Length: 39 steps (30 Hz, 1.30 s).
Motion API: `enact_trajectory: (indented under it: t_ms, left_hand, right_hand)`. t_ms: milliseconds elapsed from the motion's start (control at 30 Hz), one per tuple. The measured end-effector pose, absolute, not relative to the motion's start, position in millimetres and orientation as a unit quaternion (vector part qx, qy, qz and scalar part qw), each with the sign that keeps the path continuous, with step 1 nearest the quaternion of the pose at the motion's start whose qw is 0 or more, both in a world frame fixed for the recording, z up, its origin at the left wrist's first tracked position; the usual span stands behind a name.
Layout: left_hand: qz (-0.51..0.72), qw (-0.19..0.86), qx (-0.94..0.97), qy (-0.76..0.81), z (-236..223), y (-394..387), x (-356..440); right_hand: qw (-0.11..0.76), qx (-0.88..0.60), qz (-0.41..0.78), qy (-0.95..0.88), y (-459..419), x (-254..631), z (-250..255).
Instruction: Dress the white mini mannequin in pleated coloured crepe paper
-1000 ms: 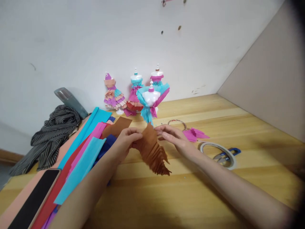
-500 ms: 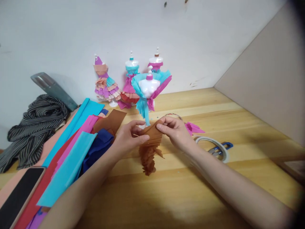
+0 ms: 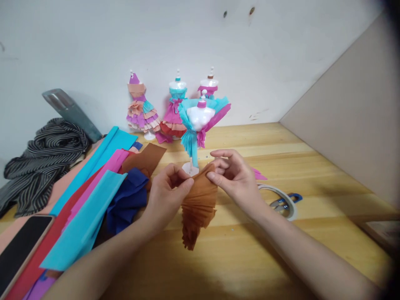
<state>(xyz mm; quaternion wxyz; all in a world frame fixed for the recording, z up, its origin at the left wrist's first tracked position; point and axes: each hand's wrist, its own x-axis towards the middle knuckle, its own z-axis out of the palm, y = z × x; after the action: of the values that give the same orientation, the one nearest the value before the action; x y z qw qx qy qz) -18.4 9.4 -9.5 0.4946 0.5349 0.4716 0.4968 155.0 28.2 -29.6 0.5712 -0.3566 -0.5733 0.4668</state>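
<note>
A pleated piece of brown crepe paper hangs above the wooden table, gathered at its top. My left hand pinches that top edge from the left, fingers closed. My right hand pinches it from the right, fingers closed too. Just behind them stands a small white mannequin wrapped in blue and pink paper.
Three more dressed mini mannequins stand by the wall. Coloured paper sheets lie at left with a phone and a striped cloth. A tape ring, scissors and pink scraps lie at right.
The brown paper went from spread out between my hands to gathered into a tight fan. Both hands have come together at its top.
</note>
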Motion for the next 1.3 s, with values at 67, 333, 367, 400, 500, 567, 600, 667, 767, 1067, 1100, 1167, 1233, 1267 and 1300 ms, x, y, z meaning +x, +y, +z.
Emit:
enact_trajectory:
  t_ms: [67,333,367,400,500,567,600,667,767,1067,1100,1167,1233,1267,1300]
  left_hand:
    - [0.499,0.526,0.511,0.461,-7.2,9.6,-18.2]
    - [0.507,0.531,0.526,0.43,-12.8,10.5,-20.1]
    - [0.504,0.523,0.536,0.43,-14.0,10.5,-20.6]
    - [0.502,0.516,0.543,0.431,-15.2,10.4,-21.1]
    - [0.493,0.49,0.57,0.438,-18.3,9.7,-22.5]
    - [0.494,0.441,0.603,0.445,-20.0,8.8,-23.2]
    - [0.498,0.403,0.625,0.447,-20.7,8.4,-23.4]
    - [0.505,0.32,0.673,0.436,-21.8,8.0,-23.5]
    - [0.499,0.223,0.734,0.402,-23.5,9.3,-23.6]
    - [0.51,0.083,0.775,0.364,-28.0,14.5,-24.9]
    - [0.509,0.079,0.775,0.366,-27.8,14.3,-24.8]
    - [0.509,0.075,0.774,0.371,-27.0,13.8,-24.5]
    - [0.507,0.073,0.773,0.376,-26.6,13.4,-24.4]
    - [0.505,0.072,0.774,0.375,-26.7,13.2,-24.4]
    - [0.504,0.07,0.776,0.373,-26.9,13.1,-24.4]
  right_hand:
    - [0.563,-0.364,0.429,-0.605,26.3,157.4,-28.1]
    - [0.539,-0.368,0.385,-0.652,27.5,161.8,-20.5]
    - [0.542,-0.368,0.384,-0.651,28.2,161.9,-20.1]
    - [0.543,-0.369,0.381,-0.651,29.0,162.1,-19.9]
    - [0.542,-0.374,0.374,-0.654,30.4,163.2,-19.8]
    - [0.542,-0.378,0.373,-0.652,30.8,163.9,-20.0]
    - [0.542,-0.378,0.373,-0.651,30.8,164.2,-20.1]
    - [0.545,-0.375,0.373,-0.65,30.8,164.5,-20.6]
    - [0.542,-0.374,0.372,-0.654,30.8,164.7,-21.2]
    - [0.482,-0.377,0.301,-0.731,31.5,171.9,-13.7]
    - [0.473,-0.377,0.29,-0.742,31.5,173.3,-12.1]
    - [0.455,-0.378,0.268,-0.761,31.3,175.9,-9.2]
    - [0.437,-0.385,0.245,-0.775,31.1,178.5,-7.1]
    - [0.43,-0.392,0.232,-0.78,31.0,179.8,-6.4]
    - [0.423,-0.399,0.218,-0.784,30.9,180.9,-5.9]
